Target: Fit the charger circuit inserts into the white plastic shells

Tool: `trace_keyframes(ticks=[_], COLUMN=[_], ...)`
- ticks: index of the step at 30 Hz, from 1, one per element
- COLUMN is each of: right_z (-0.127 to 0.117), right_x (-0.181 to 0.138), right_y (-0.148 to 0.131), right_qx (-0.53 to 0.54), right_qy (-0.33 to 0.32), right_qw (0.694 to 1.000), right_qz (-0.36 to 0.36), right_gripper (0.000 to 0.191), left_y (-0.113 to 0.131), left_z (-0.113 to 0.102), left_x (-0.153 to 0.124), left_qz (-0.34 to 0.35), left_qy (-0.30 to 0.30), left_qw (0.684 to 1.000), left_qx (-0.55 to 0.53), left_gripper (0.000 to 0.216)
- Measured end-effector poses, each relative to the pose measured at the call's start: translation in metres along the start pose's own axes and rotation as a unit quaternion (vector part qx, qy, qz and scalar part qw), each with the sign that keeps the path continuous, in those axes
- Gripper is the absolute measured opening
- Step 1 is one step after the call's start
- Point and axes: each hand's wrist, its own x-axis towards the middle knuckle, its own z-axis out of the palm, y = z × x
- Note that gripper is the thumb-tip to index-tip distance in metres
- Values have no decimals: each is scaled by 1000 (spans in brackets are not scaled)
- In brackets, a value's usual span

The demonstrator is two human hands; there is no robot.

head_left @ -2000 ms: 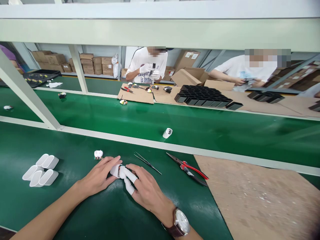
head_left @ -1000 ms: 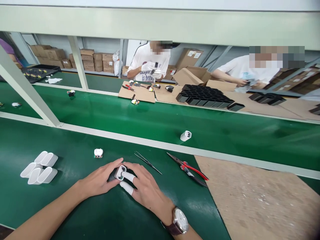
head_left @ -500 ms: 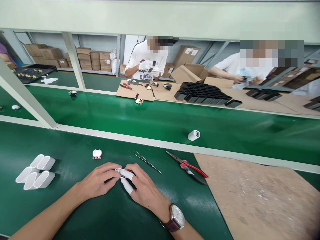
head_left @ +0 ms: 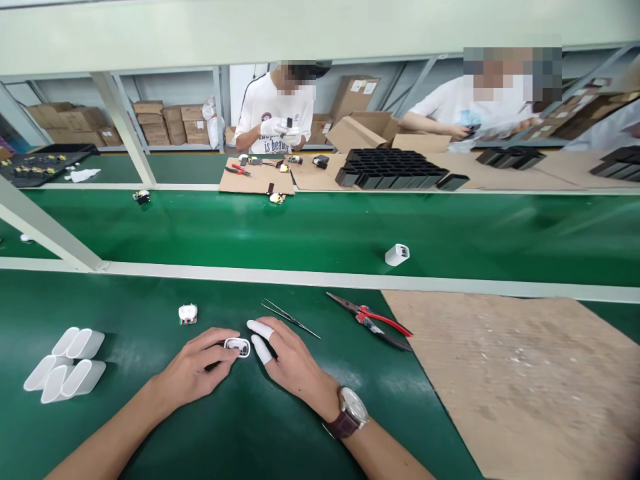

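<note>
Half of the small white casing [head_left: 237, 347] is hidden under my fingertips, so only its open, dark-lined mouth shows, and what sits inside is too small to make out. It lies on the green surface [head_left: 150, 427], pinched by my left grip [head_left: 197, 370], thumb and fingers closed on it. My right grip [head_left: 293, 365] rests spread and holds nothing, its white-capped fingers [head_left: 261, 349] just beside the casing. Tweezers [head_left: 290, 318] lie near, just beyond. Red-handled pliers [head_left: 373, 322] are farther right, a small white part [head_left: 188, 313] sits to the left, and hollow white shells [head_left: 63, 365] lie well apart.
</note>
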Motion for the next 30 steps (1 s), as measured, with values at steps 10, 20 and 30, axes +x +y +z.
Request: trace_keyframes(ticks=[10,20,30], right_z=[9,9,13], right_x=[-2,1,-1], right_y=[4,4,7], right_qx=[-64,-96,-95], right_qy=[-30,-30,-25], right_qw=[997,994,994], right_qz=[-40,-49,-41], right_gripper=[44,30,26], left_y=[2,4,-63], left_z=[5,-6,-80], left_x=[0,19,103], left_qz=[-48,-429,-314], left_qy=[25,180,116], left_qw=[998,789,938], left_qx=[-27,-401,96], left_gripper=[25,36,21])
